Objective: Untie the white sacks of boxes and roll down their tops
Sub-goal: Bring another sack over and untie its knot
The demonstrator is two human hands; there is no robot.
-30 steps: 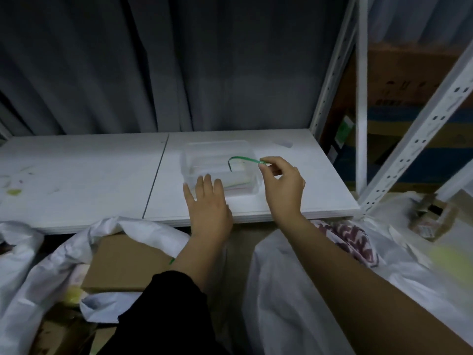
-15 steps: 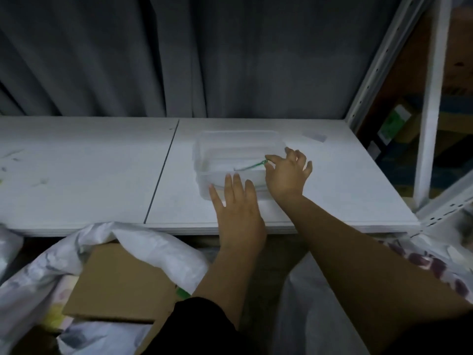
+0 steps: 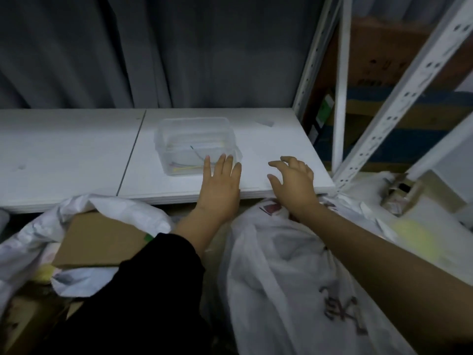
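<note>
Both hands empty, fingers loose: left hand [image 3: 220,187] touching the clear tub [image 3: 195,144], right hand [image 3: 294,181] over the surface [image 3: 268,147]; careless pull-back could drag tub off near edge.

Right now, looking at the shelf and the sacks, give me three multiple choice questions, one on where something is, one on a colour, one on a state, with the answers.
1. Where does the clear plastic tub stand?
A. on the white shelf board
B. inside a sack
C. on the cardboard box

2. What colour is the curtain behind the shelf?
A. red
B. grey
C. yellow

3. What is the right hand doing?
A. gripping the tub's rim
B. pinching a green tie
C. holding nothing, fingers loosely curled

Answers:
1 A, the tub sits on the board, in front of the left hand.
2 B, grey folds hang behind the whole board.
3 C, the hand is over the board's front edge, above the white sack, with nothing between its fingers.
</note>
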